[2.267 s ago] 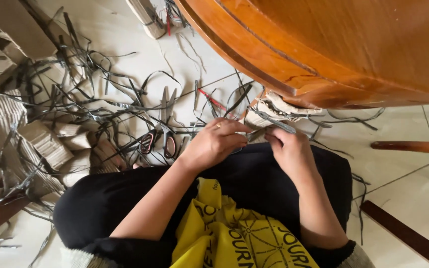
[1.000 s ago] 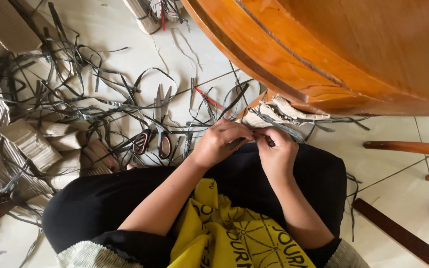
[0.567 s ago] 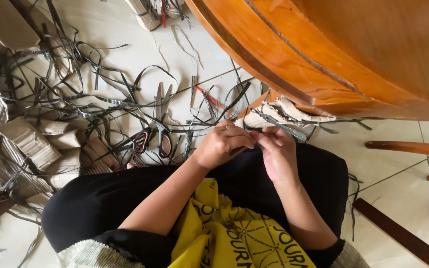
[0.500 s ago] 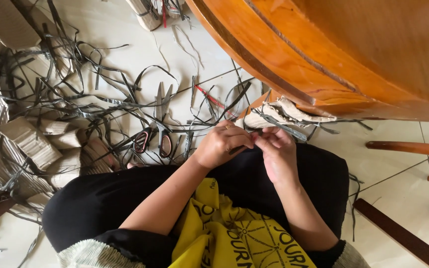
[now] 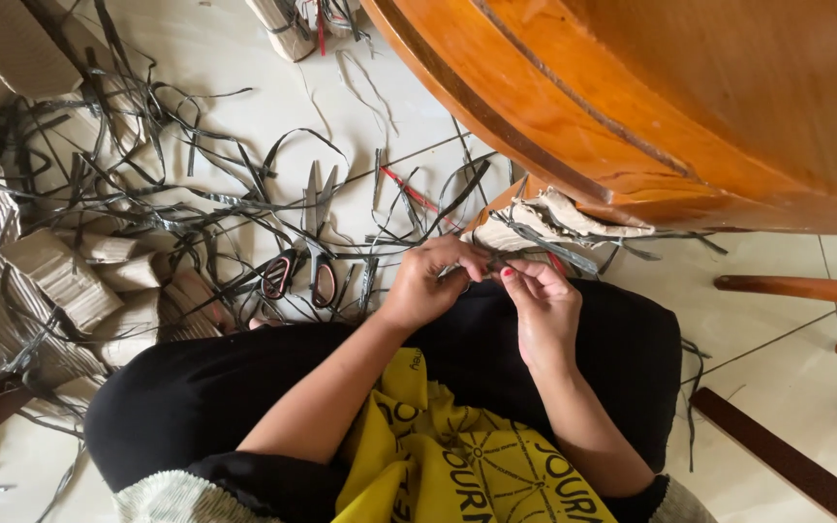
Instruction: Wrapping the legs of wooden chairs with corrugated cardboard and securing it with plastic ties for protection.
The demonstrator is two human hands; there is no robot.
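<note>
We cannot tell what our fingers (image 5: 467, 260) pinch; the wooden table (image 5: 690, 97) runs off the far right edge.

Both forearms come up from the bottom of the frame and meet near the middle. The left hand (image 5: 428, 286) is curled, its knuckles turned toward the top, its fingertips pinched together. The right hand (image 5: 540, 305) is just beside it, with bent fingers and the thumb pressed to the forefinger. The fingertips of both hands touch. Both wrists are slightly bent inward.
</note>
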